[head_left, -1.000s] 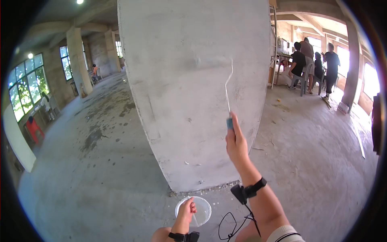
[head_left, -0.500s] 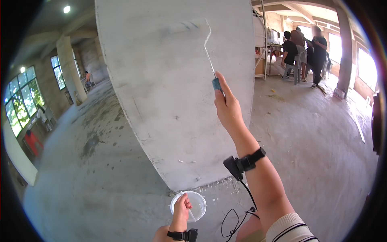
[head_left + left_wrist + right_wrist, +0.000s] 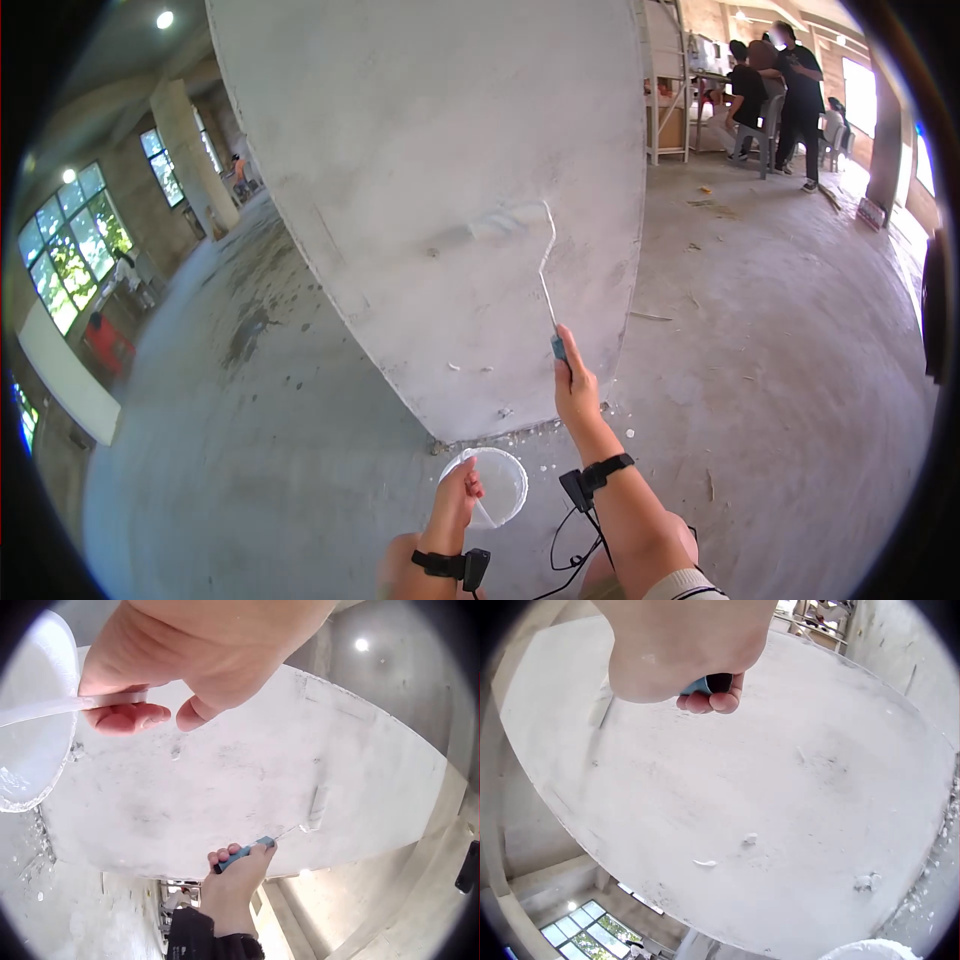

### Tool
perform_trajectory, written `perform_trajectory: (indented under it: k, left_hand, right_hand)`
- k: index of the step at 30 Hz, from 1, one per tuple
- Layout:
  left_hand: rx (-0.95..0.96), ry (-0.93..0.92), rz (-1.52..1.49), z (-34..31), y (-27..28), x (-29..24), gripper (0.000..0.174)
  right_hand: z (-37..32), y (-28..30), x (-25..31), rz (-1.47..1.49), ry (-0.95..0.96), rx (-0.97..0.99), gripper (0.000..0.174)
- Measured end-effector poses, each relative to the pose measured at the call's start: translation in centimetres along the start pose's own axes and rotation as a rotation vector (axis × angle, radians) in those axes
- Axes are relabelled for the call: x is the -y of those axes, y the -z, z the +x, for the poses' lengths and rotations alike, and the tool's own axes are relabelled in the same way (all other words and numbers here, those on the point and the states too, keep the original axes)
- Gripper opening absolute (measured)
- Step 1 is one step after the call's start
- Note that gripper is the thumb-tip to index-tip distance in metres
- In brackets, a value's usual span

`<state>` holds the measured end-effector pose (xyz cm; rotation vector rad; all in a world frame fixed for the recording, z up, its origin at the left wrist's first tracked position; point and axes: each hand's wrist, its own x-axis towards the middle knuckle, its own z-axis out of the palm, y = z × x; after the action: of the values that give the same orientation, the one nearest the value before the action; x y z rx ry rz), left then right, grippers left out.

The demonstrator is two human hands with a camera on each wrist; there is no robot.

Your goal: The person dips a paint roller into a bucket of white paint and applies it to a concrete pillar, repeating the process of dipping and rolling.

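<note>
My right hand (image 3: 578, 388) grips the blue handle (image 3: 558, 347) of a paint roller, thumb laid along it. The bent wire frame leads up to the white roller head (image 3: 507, 220), which lies against the pale wall face (image 3: 420, 130). In the left wrist view the roller head (image 3: 319, 808) stands beyond the hand and blue handle (image 3: 244, 853). Low in the head view my left hand (image 3: 462, 490) holds the strap-like handle (image 3: 45, 709) of a white bucket (image 3: 515, 484), its fingers curled round it. Some whitish material (image 3: 13, 780) shows inside the bucket.
White crumbs (image 3: 545, 436) lie along the wall's foot. A black cable (image 3: 572, 568) hangs between the arms. People (image 3: 800, 95) stand and sit by a rack (image 3: 668, 90) at the back right. Windows (image 3: 75, 240) and a red chair (image 3: 107, 343) are at the left.
The roller head went up the wall, then came down to lower than at first, my right hand with it. My left hand keeps hold of the bucket handle. The head view has shifted.
</note>
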<state>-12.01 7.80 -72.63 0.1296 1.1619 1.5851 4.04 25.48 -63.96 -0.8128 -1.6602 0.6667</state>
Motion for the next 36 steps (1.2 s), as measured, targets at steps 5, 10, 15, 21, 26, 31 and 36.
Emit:
perform_trajectory:
  k: [5, 10, 15, 21, 26, 31, 36]
  left_hand:
    - [-0.058, 0.001, 0.04, -1.2, -0.9, -0.4, 0.019]
    - [-0.014, 0.005, 0.005, -0.9, -0.6, -0.2, 0.019]
    - [0.003, -0.004, -0.018, -1.3, -1.0, -0.5, 0.019]
    - [0.003, -0.03, -0.062, -1.1, -0.3, -0.9, 0.02]
    - [0.05, -0.02, -0.011, -2.1, -0.8, -1.7, 0.028]
    - [0.066, -0.044, -0.025, -1.5, -0.4, -1.7, 0.034]
    - [0.024, -0.053, -0.077, -1.9, -0.8, -1.9, 0.024]
  right_hand:
    - [-1.4, -0.5, -0.5, 0.01, -0.047, 0.011, 0.049]
    - [-0.9, -0.3, 1.8, 0.078, -0.153, 0.019, 0.049]
    - [-1.7, -1.4, 1.7, -0.049, 0.08, 0.014, 0.049]
    - [-2.5, -3.0, 5.6, -0.08, -0.069, 0.126, 0.051]
    - [4.3, -3.3, 10.8, -0.065, 0.197, 0.01, 0.052]
    - [12.3, -2.8, 20.9, -0.071, 0.131, 0.064, 0.049]
    - [10.2, -4.6, 17.3, -0.045, 0.195, 0.008, 0.05]
